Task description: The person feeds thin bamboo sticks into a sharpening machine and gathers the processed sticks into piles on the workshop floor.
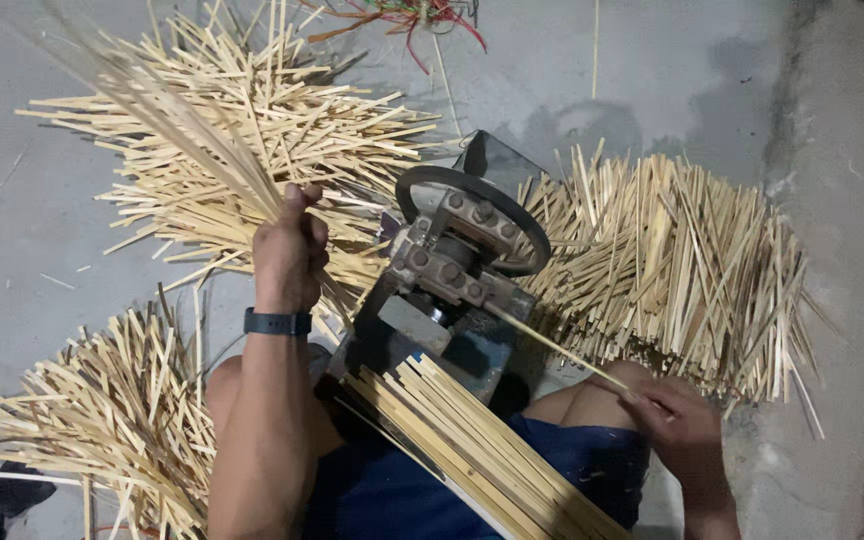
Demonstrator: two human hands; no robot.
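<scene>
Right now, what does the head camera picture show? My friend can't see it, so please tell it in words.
A person sits on a grey floor, their left hand gripping a bunch of thin sticks while their right hand feeds one stick into a small metal machine. Piles of cut sticks lie all around, and a bundle rests across their lap.

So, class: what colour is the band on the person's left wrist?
The wristband is black, clearest in the head view.
</scene>
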